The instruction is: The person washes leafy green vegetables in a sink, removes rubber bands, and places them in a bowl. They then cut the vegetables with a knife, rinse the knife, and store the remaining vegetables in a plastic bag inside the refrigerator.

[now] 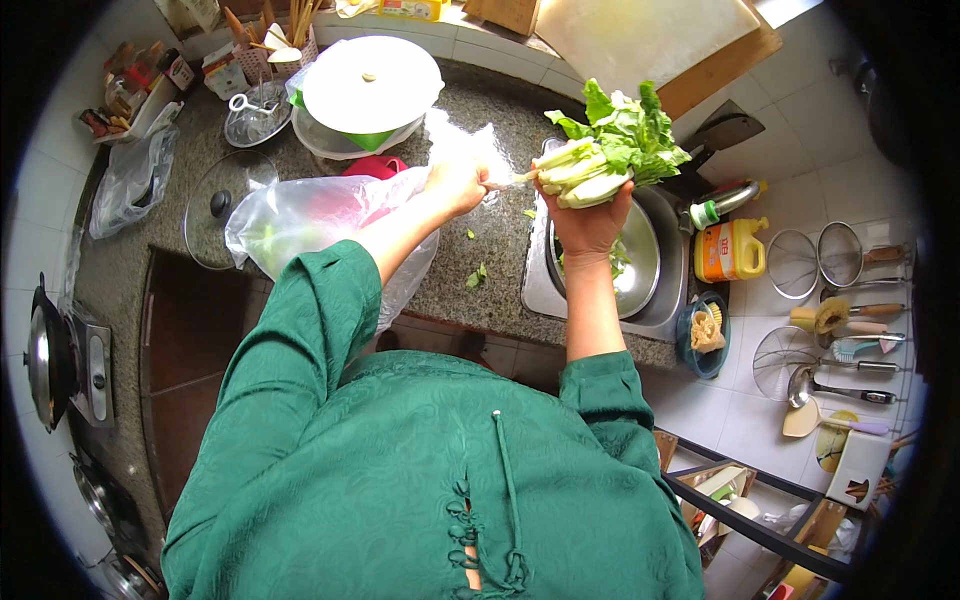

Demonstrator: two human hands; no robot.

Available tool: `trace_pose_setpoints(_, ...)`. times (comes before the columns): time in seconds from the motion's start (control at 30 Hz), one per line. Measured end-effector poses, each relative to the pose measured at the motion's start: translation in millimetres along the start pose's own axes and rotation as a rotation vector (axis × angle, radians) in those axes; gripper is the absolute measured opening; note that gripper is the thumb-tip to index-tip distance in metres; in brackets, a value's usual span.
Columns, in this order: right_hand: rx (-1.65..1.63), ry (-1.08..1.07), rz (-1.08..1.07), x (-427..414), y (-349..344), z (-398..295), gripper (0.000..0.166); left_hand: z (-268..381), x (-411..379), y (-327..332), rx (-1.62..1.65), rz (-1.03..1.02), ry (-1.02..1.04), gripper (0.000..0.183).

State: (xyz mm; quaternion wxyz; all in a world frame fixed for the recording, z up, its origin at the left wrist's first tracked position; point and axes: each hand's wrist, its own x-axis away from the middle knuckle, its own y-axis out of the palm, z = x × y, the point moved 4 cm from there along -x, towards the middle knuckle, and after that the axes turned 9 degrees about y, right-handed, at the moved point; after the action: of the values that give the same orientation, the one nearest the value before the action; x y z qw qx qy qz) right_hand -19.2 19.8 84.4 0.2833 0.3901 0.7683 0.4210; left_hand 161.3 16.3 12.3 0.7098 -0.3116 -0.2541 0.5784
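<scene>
My right hand (589,225) grips a bunch of leafy green vegetables (619,142) by its pale stalks, with the leaves pointing away from me. It is raised over the sink's left side, near a steel basin (641,259) that holds some greens. My left hand (459,184) pinches a thin pale strip (517,178) that reaches to the stalk end of the bunch; whether it is a tie or part of a stalk I cannot tell. Under my left forearm lies a clear plastic bag (300,217) with something green inside. Glare washes out the area behind my left hand.
Small leaf scraps (477,276) lie on the granite counter (495,307). A white-lidded bowl (371,90) and a glass lid (229,202) stand left. The metal sink (675,300) has a faucet (731,201) and yellow jug (731,249) beside it. Strainers (795,262) hang right.
</scene>
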Motion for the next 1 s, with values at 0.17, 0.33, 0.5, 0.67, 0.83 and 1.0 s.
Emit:
trace_pose_setpoints(0.17, -0.016, -0.006, -0.021, 7.4, 19.7, 2.7, 0.083, 29.4, 32.4, -27.2, -0.122, 0.170, 0.384, 0.070)
trace_pose_setpoints(0.33, -0.109, 0.096, -0.076, 30.1, 30.6, 33.2, 0.090, 73.7, 157.1, -117.2, -0.549, 0.434, 0.195, 0.088)
trace_pose_setpoints(0.5, -0.086, 0.235, -0.115, 45.7, 38.1, 87.0, 0.094, -2.0, 222.1, -106.9, -0.361, 0.287, -0.250, 0.059)
trace_pose_setpoints(0.67, -0.053, 0.288, -0.262, 36.9, 72.9, 137.7, 0.084, -46.7, 212.5, -129.9, 0.237, 0.464, -0.156, 0.027)
trace_pose_setpoints(0.83, 0.475, 0.415, -0.171, 16.3, 33.6, 195.5, 0.063, -24.6, 198.6, -161.0, 0.543, 0.429, -0.261, 0.030)
trace_pose_setpoints(1.0, 0.945, 0.627, -0.145, -5.5, 35.8, 226.2, 0.043, -28.8, 197.2, -177.4, 0.867, 0.459, -0.229, 0.031)
